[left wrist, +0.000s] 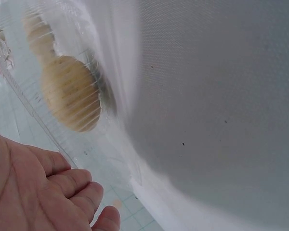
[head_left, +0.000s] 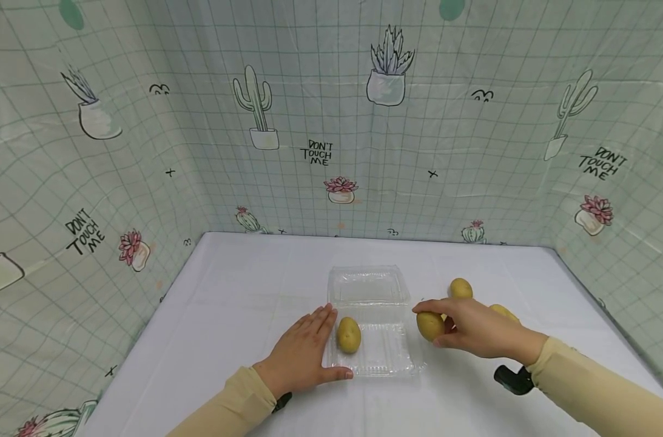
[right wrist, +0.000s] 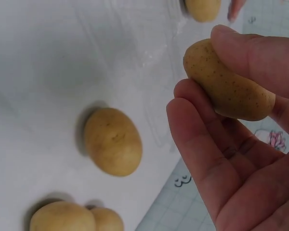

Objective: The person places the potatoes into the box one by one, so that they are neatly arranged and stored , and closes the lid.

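A clear plastic clamshell box (head_left: 384, 352) lies on the table with its lid (head_left: 366, 286) folded back. One potato (head_left: 349, 335) sits at the left side of its base. My left hand (head_left: 304, 355) rests along the box's left edge, fingers straight and thumb spread at the front corner. In the left wrist view, that potato (left wrist: 71, 94) shows through the ribbed plastic. To the right of the box, my right hand (head_left: 481, 328) pinches a second potato (head_left: 430, 326) between thumb and fingers. The right wrist view shows this speckled potato (right wrist: 226, 86) held above the table.
Several loose potatoes lie on the white table (head_left: 265, 273) around my right hand, among them a potato (head_left: 461, 287) behind it and another potato (head_left: 504, 312) partly hidden by it. A cloth wall (head_left: 309, 109) printed with cacti encloses the table's back and sides.
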`<state>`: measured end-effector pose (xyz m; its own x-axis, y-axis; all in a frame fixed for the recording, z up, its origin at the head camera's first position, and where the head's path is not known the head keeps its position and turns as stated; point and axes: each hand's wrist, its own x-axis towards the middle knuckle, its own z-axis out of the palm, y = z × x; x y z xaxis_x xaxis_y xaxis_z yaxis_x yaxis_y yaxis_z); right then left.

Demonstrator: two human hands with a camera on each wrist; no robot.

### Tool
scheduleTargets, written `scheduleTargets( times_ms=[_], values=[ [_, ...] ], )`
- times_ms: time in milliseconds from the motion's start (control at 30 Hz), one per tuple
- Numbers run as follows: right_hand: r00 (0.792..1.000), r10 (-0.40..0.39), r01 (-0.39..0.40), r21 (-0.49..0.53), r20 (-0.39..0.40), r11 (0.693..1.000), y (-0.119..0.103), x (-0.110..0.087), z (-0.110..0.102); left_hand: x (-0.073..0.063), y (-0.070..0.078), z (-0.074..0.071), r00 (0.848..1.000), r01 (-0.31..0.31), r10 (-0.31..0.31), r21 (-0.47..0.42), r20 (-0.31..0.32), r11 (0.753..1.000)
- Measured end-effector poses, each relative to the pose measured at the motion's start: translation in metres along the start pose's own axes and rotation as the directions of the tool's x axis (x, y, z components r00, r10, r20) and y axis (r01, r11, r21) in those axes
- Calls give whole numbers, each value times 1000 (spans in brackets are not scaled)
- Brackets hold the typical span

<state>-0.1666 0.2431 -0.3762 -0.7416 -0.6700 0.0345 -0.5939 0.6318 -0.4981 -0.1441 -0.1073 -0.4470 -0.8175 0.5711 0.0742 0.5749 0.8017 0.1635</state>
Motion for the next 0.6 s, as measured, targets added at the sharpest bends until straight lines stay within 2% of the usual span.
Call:
scheduleTargets(
  times_ms=[267,433,600],
  values=[
    [1000,-17,18,-37,25,999,-5,24,6,1,-1,1,1000,14,-14,6,21,1000],
    [998,-25,24,28,58,999,-8,37,13,1,-1,2,999,23,-23,-11,29,1000],
    [995,3,-10,68,104,998,-11,52,21,2,-2,3,999,21,-21,-12,24,1000]
  ],
)
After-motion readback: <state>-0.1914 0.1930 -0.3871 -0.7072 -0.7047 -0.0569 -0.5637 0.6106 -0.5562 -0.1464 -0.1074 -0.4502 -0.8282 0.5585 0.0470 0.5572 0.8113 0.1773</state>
